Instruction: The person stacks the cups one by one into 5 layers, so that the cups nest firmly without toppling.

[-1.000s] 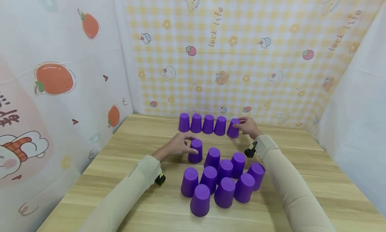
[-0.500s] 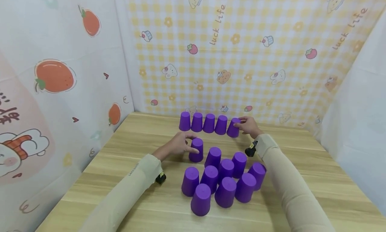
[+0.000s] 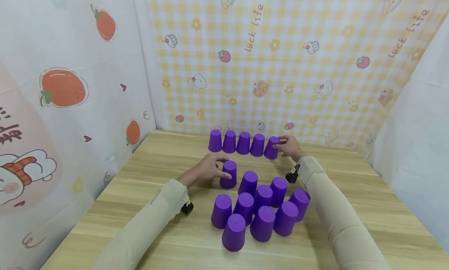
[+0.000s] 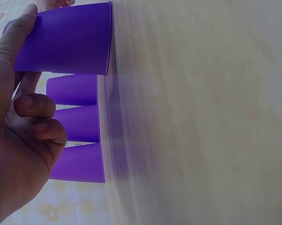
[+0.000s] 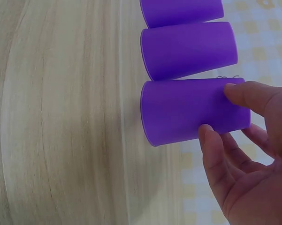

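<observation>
Purple plastic cups stand mouth-down on the wooden table. My left hand [image 3: 207, 168] pinches one cup [image 3: 229, 169] between thumb and fingers, in front of the back row; the left wrist view shows this cup [image 4: 68, 40] up close with the last fingers curled free of it. At the right end of the back row, my right hand [image 3: 290, 147] holds another cup [image 3: 271, 149], slightly tilted in the head view. In the right wrist view, thumb and fingertips grip that cup [image 5: 187, 112] near its narrow end, right beside its neighbour [image 5: 190, 50].
Several cups form the back row, its left end cup [image 3: 215, 141] near the patterned curtain [image 3: 245, 75]. A looser cluster, including a front cup [image 3: 234, 235], stands nearer me between my forearms. Bare wooden table [image 3: 147, 161] shows left of the cups.
</observation>
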Demonstrator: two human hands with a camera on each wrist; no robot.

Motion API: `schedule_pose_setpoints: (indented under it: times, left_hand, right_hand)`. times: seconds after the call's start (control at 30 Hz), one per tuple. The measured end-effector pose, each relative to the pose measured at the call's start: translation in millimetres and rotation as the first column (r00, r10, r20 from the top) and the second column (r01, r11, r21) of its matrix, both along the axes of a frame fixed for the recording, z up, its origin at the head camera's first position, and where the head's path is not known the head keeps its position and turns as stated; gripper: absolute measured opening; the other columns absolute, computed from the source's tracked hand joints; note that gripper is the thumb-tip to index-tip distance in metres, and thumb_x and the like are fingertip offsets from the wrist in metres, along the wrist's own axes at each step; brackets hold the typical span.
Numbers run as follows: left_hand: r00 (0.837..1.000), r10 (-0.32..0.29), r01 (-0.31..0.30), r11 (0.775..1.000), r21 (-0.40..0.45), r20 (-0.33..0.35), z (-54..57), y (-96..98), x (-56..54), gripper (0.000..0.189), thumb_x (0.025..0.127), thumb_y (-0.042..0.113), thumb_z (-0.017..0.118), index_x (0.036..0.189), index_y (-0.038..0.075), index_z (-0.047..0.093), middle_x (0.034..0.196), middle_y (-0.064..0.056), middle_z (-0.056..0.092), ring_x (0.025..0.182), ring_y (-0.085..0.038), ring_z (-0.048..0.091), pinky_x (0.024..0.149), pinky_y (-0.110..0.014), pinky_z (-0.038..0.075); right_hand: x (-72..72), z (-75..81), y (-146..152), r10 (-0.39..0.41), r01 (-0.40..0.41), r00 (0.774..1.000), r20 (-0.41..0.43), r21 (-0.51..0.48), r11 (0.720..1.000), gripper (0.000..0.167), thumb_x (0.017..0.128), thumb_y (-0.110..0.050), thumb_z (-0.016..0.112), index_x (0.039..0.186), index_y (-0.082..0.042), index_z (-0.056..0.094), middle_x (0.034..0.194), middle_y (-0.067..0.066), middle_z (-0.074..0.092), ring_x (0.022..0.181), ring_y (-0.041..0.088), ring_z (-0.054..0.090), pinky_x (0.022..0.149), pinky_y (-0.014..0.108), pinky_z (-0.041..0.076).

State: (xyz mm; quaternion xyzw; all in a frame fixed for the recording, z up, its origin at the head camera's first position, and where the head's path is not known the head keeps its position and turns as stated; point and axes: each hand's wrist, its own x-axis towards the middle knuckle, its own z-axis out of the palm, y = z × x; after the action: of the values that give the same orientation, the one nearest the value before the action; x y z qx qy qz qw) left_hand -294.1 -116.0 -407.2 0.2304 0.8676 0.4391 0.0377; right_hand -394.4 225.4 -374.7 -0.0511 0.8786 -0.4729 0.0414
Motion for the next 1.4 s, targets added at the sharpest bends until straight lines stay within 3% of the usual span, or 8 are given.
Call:
schedule_pose_setpoints:
  times: [0.27,0.53,0.93,1.1,1.3,1.4]
  left_hand:
    - [1.000,-0.020,0.020,1.000,0.004,0.009,-1.9,1.4,0.6,0.061,0.072,0.035,0.089,0.124,0.013,0.067,0.118,0.001,0.067,0.110,-0.019,0.061,0.095,-0.038,0.051]
    - [1.000,-0.017,0.017,1.000,0.007,0.004,-1.3,-1.9,0.5,0.056,0.071,0.031,0.090,0.121,0.016,0.069,0.116,0.003,0.068,0.112,-0.022,0.060,0.096,-0.042,0.050]
    - [1.000,0.003,-0.001,0.999,-0.042,0.031,6.9,1.7,0.1,0.058,0.071,0.032,0.090,0.121,0.014,0.068,0.117,0.002,0.067,0.120,-0.021,0.057,0.109,-0.045,0.039]
    - [1.000,0.007,-0.006,0.997,-0.072,0.021,7.4,2.7,-0.3,0.056,0.071,0.030,0.090,0.120,0.014,0.068,0.118,0.002,0.068,0.120,-0.021,0.057,0.109,-0.045,0.039]
    - [1.000,-0.004,0.006,0.994,-0.110,0.018,7.8,2.2,-0.4,0.052,0.071,0.031,0.090,0.117,0.016,0.069,0.115,0.003,0.069,0.118,-0.020,0.059,0.109,-0.046,0.039]
    - [1.000,-0.017,0.019,0.990,-0.141,0.018,7.0,2.7,0.6,0.051,0.072,0.031,0.089,0.117,0.015,0.069,0.116,0.001,0.069,0.118,-0.021,0.059,0.109,-0.047,0.039]
  right_hand:
    - [11.3,0.8,16.8,0.050,-0.051,0.998,0.026,0.029,0.998,0.060,0.097,-0.012,0.061,0.146,0.010,0.034,0.137,0.036,0.049,0.116,0.049,0.057,0.086,0.052,0.055]
    - [21.2,0.8,28.1,0.080,-0.080,0.996,0.027,0.003,0.997,0.048,0.099,-0.014,0.058,0.139,0.009,0.046,0.132,0.033,0.055,0.121,0.051,0.053,0.088,0.054,0.054]
    - [39.0,9.2,28.0,0.189,-0.186,0.981,-0.043,0.064,0.980,0.048,0.097,-0.016,0.063,0.137,0.007,0.050,0.127,0.028,0.061,0.113,0.049,0.058,0.074,0.042,0.059]
    - [46.3,10.8,27.9,0.284,-0.282,0.959,-0.020,0.050,0.958,0.049,0.096,-0.016,0.064,0.138,0.006,0.049,0.127,0.029,0.061,0.113,0.048,0.060,0.071,0.043,0.058]
    - [57.3,13.4,32.4,0.410,-0.412,0.911,0.051,0.055,0.910,0.050,0.094,-0.015,0.067,0.137,0.005,0.051,0.125,0.026,0.063,0.111,0.049,0.060,0.068,0.048,0.057]
    - [64.0,13.1,35.5,0.452,-0.458,0.888,0.078,0.075,0.886,0.050,0.093,-0.019,0.070,0.135,0.003,0.055,0.125,0.023,0.065,0.108,0.041,0.064,0.070,0.048,0.057]
